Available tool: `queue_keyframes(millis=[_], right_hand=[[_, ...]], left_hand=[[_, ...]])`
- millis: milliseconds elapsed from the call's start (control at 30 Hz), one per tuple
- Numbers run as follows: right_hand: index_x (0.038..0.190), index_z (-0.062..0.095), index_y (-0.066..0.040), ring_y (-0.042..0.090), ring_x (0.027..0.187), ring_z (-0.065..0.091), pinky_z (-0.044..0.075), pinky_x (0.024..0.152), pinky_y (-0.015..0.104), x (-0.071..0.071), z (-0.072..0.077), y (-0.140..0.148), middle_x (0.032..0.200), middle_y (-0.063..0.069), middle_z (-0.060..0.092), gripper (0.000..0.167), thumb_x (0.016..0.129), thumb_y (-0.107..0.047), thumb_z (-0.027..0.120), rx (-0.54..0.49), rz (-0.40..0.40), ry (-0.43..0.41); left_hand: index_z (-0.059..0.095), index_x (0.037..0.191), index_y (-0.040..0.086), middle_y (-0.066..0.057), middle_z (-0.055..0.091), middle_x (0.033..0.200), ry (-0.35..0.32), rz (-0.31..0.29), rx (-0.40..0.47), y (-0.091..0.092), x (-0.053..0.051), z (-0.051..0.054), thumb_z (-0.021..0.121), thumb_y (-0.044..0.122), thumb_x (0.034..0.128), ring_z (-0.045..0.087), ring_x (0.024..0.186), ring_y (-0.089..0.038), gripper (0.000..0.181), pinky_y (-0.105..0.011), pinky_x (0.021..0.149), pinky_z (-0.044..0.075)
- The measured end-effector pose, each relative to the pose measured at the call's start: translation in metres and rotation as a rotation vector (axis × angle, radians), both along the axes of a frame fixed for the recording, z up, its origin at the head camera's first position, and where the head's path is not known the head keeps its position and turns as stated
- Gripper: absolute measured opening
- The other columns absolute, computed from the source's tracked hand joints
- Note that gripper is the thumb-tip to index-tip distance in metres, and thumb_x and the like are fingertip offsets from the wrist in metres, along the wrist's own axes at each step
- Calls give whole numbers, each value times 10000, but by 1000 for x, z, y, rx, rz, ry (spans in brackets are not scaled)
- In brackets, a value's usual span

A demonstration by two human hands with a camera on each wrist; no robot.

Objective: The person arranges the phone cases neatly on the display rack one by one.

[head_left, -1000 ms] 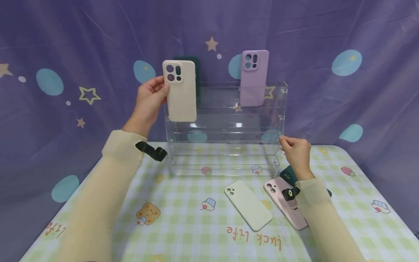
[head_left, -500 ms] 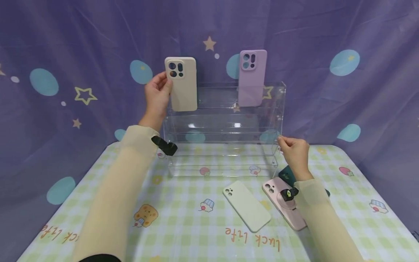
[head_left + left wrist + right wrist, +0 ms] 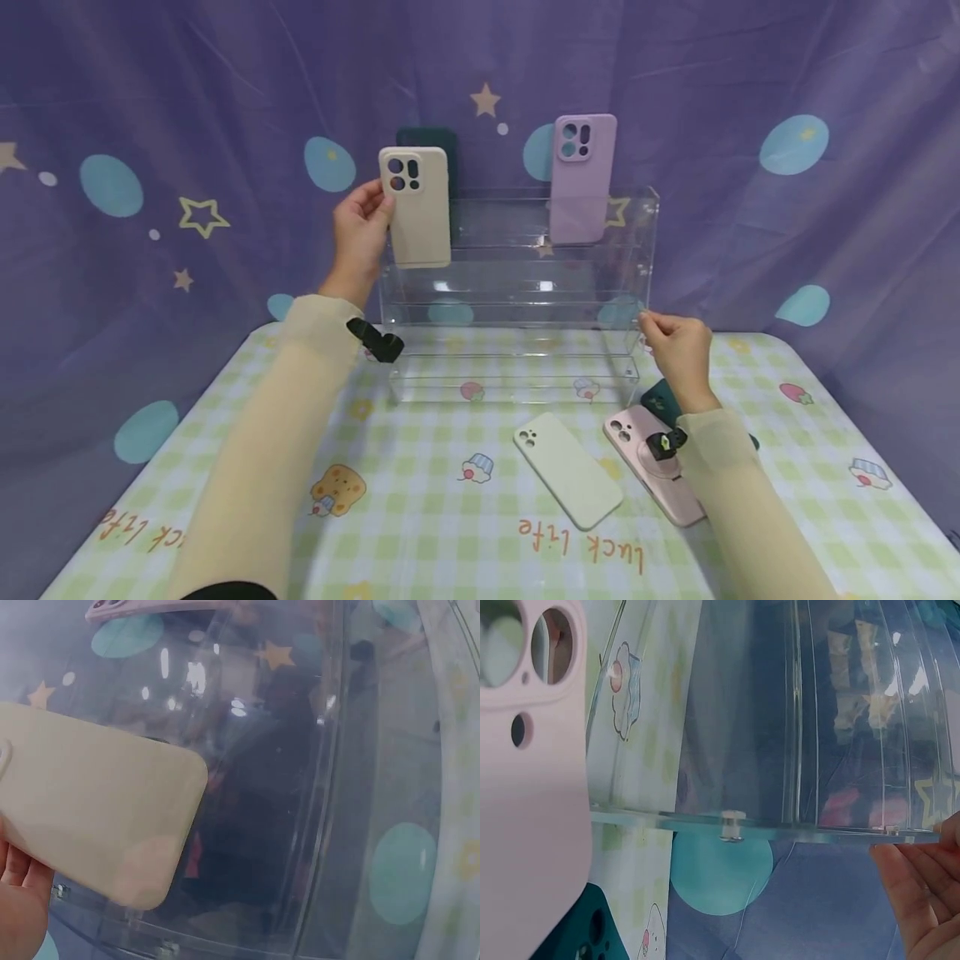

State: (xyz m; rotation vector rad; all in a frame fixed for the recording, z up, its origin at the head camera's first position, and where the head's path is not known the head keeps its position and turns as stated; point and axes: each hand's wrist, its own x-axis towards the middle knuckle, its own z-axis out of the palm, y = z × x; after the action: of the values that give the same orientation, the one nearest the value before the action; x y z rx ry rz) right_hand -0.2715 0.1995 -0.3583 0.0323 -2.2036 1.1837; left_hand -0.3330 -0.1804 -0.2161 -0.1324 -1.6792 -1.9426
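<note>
My left hand (image 3: 358,237) pinches a cream phone case (image 3: 422,218) by its left edge, upright, camera holes at the top. It is in front of the upper left of a clear acrylic display stand (image 3: 517,287). Partly hidden behind it, a dark green phone case (image 3: 444,140) stands on the top tier. A lilac phone case (image 3: 582,179) stands at the right of that tier. My right hand (image 3: 681,354) pinches the stand's right side edge; the right wrist view shows the fingertips (image 3: 889,859) there. In the left wrist view, the cream case's lower end overlaps the clear panels.
On the checked tablecloth (image 3: 420,550) lie a pale green phone case (image 3: 568,471), a pink phone case (image 3: 648,454) with a ring, and a dark green phone case (image 3: 660,400) partly under the right forearm. A purple curtain (image 3: 225,108) hangs behind the stand.
The cream case first rose towards the stand's top tier, covering the green case, then dropped slightly so the green case's top shows again. My right hand stays at the stand's edge.
</note>
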Motion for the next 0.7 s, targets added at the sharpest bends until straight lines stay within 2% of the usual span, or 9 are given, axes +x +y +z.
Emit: queue_keyframes(millis=[133, 300, 400, 600, 700], right_hand=[[981, 725, 24, -124, 507, 502, 430, 465, 56, 1, 0, 0, 773, 216, 696, 227, 900, -172, 643, 1, -3, -9], [992, 722, 23, -116, 525, 512, 435, 476, 52, 1, 1, 0, 821, 213, 702, 238, 905, -183, 639, -1, 3, -15], [995, 720, 23, -125, 533, 510, 435, 480, 47, 1, 1, 0, 854, 211, 702, 241, 906, -186, 638, 4, 4, -19], [975, 722, 35, -135, 507, 500, 424, 461, 52, 2, 2, 0, 836, 219, 698, 227, 901, -166, 643, 13, 0, -13], [976, 721, 36, -135, 508, 503, 426, 461, 54, 2, 3, 0, 838, 218, 698, 226, 901, -162, 643, 13, 1, -11]], left_hand=[[588, 1176, -75, 45, 594, 827, -44, -5, -31, 0, 1, -5, 579, 7, 915, 538, 782, -66, 273, -190, 695, 451], [601, 1189, -45, 47, 606, 810, -134, -13, -31, 1, 4, -8, 590, 18, 912, 544, 718, -55, 284, -171, 597, 439], [601, 1184, -56, 30, 608, 817, -163, -6, -68, 0, 6, -10, 583, 12, 912, 544, 719, -60, 280, -174, 605, 443], [600, 1191, -48, -136, 656, 1073, -265, 43, -273, -1, 10, -14, 564, 55, 934, 580, 821, -77, 279, -175, 671, 468], [610, 1183, -49, -200, 639, 1140, -280, 74, -382, -1, 11, -16, 561, 72, 939, 586, 839, -93, 277, -171, 672, 473]])
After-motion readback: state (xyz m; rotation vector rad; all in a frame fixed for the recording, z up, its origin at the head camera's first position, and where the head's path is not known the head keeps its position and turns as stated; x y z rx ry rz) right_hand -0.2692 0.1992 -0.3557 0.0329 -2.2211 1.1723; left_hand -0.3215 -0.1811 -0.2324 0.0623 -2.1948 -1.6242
